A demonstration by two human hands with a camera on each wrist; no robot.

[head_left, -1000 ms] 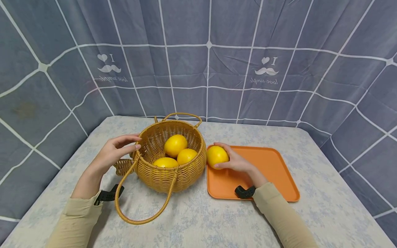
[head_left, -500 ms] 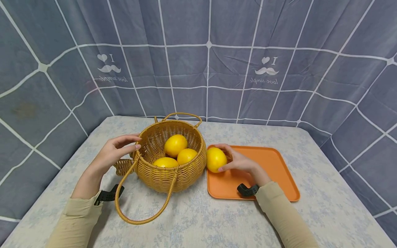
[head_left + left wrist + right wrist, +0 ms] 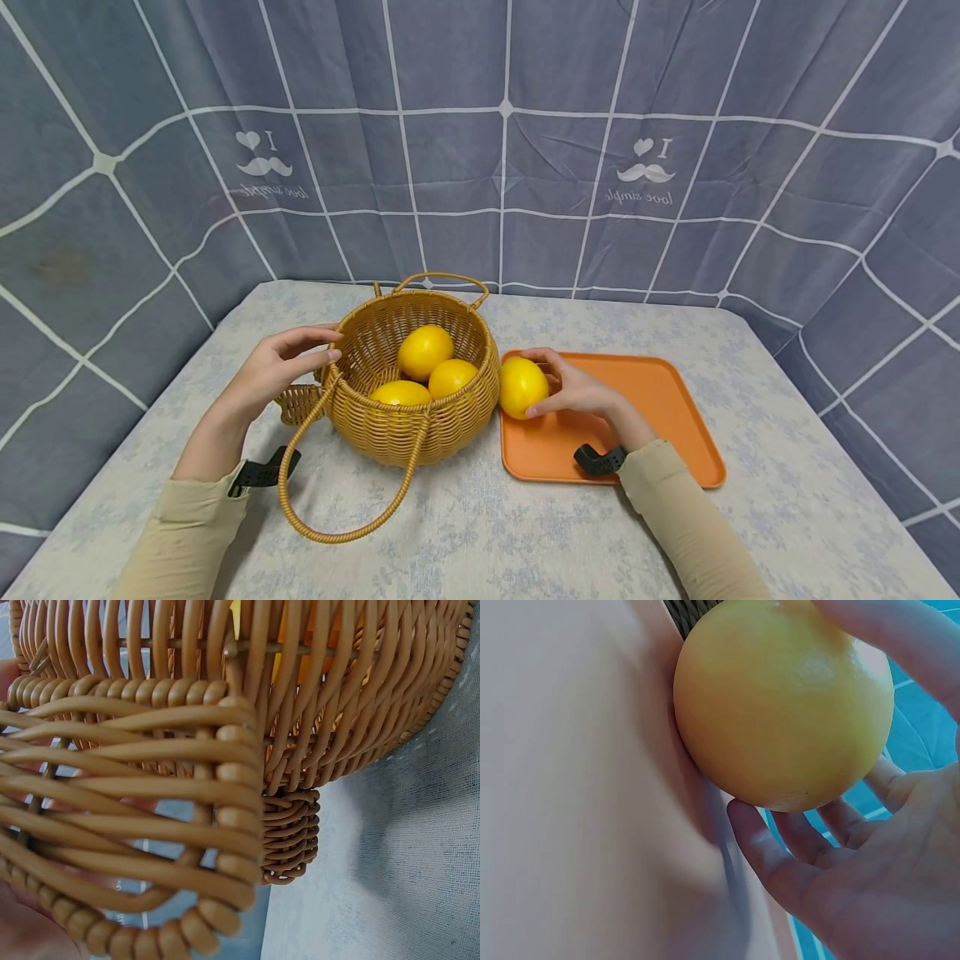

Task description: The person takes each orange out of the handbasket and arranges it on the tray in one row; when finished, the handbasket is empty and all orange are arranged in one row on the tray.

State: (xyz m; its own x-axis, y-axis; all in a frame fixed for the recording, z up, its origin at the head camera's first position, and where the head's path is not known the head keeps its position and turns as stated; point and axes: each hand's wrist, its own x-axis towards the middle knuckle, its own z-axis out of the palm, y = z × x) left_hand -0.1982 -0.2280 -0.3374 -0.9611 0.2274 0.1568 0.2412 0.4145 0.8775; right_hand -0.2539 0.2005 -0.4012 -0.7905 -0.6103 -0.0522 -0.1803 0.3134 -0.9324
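A round wicker basket (image 3: 420, 429) stands left of centre, with lemons (image 3: 425, 352) inside it. My left hand (image 3: 273, 367) holds its left rim, thumb and fingertips at the edge; in the left wrist view the basket's woven tail-like piece (image 3: 127, 787) covers most of that hand. On the other side, my right hand (image 3: 573, 390) grips another lemon (image 3: 523, 388) with thumb and fingers around it. That lemon is at the left end of the orange tray (image 3: 630, 417), close by the basket; whether it touches the tray is hard to tell.
One basket handle (image 3: 352, 533) hangs down at the front onto the table, and the other handle (image 3: 442, 275) stands up at the back. A pale patterned cloth (image 3: 465, 533) covers the table. A grey-blue checked curtain (image 3: 562, 167) surrounds it.
My right hand has shifted slightly toward me and turned the lemon a little, its thumb now lower on the fruit. The left hand and basket have stayed still.
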